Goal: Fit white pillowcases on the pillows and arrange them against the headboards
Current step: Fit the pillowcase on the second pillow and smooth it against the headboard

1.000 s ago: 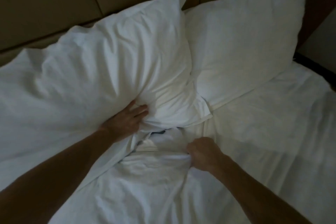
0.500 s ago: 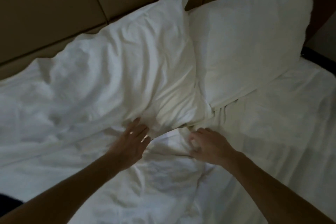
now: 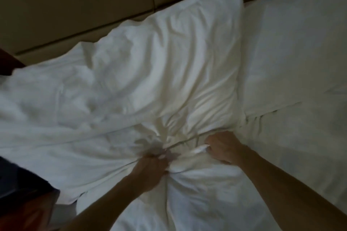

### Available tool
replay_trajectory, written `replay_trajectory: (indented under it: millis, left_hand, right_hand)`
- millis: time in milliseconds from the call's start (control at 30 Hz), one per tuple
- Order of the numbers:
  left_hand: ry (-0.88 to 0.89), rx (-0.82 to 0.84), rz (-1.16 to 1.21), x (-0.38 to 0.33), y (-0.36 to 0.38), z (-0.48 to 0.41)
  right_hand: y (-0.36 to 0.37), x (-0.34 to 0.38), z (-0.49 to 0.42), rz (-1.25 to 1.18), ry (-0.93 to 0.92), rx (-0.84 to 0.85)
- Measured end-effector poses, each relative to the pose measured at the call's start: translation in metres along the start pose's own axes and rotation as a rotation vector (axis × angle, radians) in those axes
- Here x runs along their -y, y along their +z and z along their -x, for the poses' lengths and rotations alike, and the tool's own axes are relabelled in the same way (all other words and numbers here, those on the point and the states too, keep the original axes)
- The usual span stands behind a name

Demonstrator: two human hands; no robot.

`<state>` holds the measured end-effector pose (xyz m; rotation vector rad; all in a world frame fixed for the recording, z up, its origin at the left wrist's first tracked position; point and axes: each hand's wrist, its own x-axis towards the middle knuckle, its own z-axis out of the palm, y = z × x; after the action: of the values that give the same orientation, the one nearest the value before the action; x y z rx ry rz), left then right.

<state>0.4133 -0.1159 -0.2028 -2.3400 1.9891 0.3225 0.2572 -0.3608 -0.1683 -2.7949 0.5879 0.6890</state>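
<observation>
Two white-cased pillows lean against the tan padded headboard [image 3: 75,5]. The left pillow [image 3: 169,62] is crumpled and its near edge is bunched. The right pillow [image 3: 293,47] lies smoother, partly cut off by the frame. My left hand [image 3: 152,170] is closed on a gathered fold of white fabric at the left pillow's near edge. My right hand [image 3: 223,146] is closed on the same bunched edge a little to the right, with a twist of cloth showing between its fingers. Whether the gripped cloth is pillowcase or bed sheet is hard to tell.
Rumpled white bedding [image 3: 216,202] covers the bed below the pillows. More loose white cloth [image 3: 37,108] spreads to the left. A dark and reddish area [image 3: 22,202], seemingly off the bed's edge, shows at the lower left.
Both hands went from lying on the cloth under the left pillow to gripping its bunched near edge. The view shifted, so the pillows sit further right in the frame.
</observation>
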Motion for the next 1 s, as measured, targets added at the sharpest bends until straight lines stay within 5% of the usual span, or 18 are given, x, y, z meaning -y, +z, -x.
replay_trajectory:
  millis: [133, 300, 367, 500, 600, 800, 1000]
  left_hand:
    - [-0.138, 0.017, -0.043, 0.018, -0.024, -0.001]
    - [-0.277, -0.031, -0.143, 0.009, -0.011, 0.008]
    - [-0.254, -0.142, -0.141, 0.0, -0.003, 0.012]
    - [0.017, -0.316, -0.25, 0.002, -0.01, 0.017]
    - [0.178, -0.402, -0.314, 0.012, -0.025, 0.014]
    - [0.044, -0.481, -0.315, 0.013, -0.116, 0.006]
    - [0.043, -0.572, -0.418, 0.001, -0.207, -0.041]
  right_hand:
    - [-0.03, 0.017, -0.031, -0.028, 0.076, -0.007]
    - [0.001, 0.032, -0.025, 0.205, 0.01, -0.449]
    - [0.026, 0.024, -0.012, 0.225, -0.09, -0.442]
    - [0.029, 0.005, -0.001, 0.015, -0.1, -0.178]
    - [0.01, -0.002, 0.002, -0.087, -0.069, -0.283]
    - [-0.035, -0.025, 0.023, -0.694, 0.515, -0.616]
    - [-0.052, -0.049, 0.006, -0.975, 0.511, -0.322]
